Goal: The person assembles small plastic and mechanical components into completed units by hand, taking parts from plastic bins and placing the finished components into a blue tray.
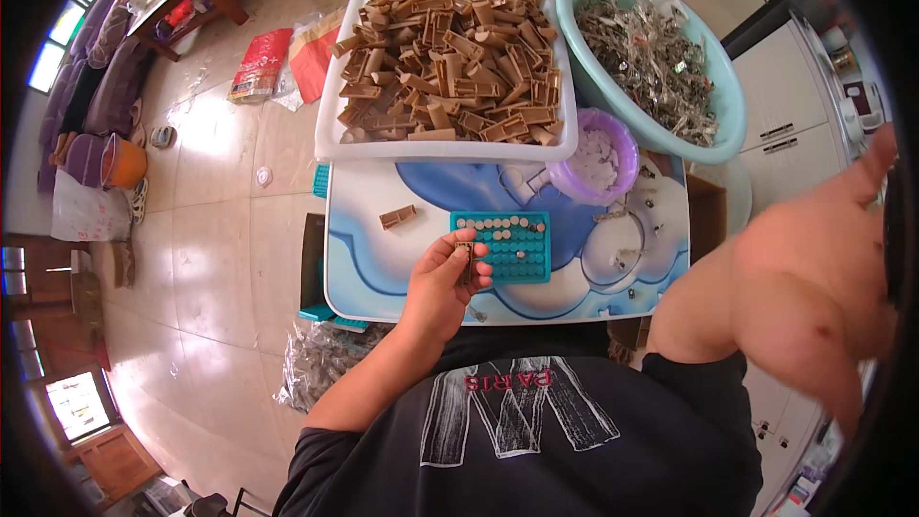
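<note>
My left hand (pixel 442 278) is closed around a small brown plastic casing (pixel 464 264), held upright between thumb and fingers. It hovers over the left part of a turquoise tray (pixel 526 273) with rows of round pockets. Several pale, round, button-like pieces (pixel 496 223) sit in the upper rows. A loose brown casing (pixel 397 217) rests on the blue-and-white patterned table (pixel 383 268), left of the tray. My right hand (pixel 818 258) is raised at the far right, large and close to the camera. Its fingers are blurred and partly cut off, so what they do is unclear.
Behind the tray stands a white bin (pixel 330 124) heaped with brown casings. A pale-blue basin (pixel 732 105) of tangled metallic and clear pieces is at back right. A purple basket (pixel 627 168) holds white bits. Small metal pieces (pixel 624 257) lie near the table's right edge.
</note>
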Motion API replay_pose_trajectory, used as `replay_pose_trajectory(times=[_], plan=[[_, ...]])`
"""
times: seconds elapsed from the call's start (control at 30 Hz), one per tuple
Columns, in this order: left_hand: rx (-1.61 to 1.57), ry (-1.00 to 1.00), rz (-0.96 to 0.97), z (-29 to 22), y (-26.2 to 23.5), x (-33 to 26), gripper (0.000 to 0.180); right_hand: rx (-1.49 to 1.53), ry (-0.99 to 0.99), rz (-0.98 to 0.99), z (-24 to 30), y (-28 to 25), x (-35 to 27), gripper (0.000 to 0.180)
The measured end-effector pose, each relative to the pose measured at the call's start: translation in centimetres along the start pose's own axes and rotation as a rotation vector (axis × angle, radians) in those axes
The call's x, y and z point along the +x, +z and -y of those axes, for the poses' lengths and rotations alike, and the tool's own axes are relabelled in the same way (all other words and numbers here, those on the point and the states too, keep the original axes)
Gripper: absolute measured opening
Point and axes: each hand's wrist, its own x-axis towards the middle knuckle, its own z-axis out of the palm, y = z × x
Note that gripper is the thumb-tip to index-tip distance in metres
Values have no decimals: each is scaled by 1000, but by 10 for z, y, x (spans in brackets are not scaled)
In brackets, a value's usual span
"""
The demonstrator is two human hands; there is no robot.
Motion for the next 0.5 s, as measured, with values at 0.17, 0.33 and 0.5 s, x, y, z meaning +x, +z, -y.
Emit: replay_pose_trajectory(times=[0.17, 0.33, 0.5], plan=[[-5, 14, -3, -4, -2, 1, 19, -309, 309, 418, -44, -19, -50, 7], [3, 20, 19, -5, 0, 3, 20, -577, 356, 1012, -110, -7, -116, 10], [8, 26, 10, -6, 0, 1, 23, -722, 401, 1237, -135, 15, -147, 15]])
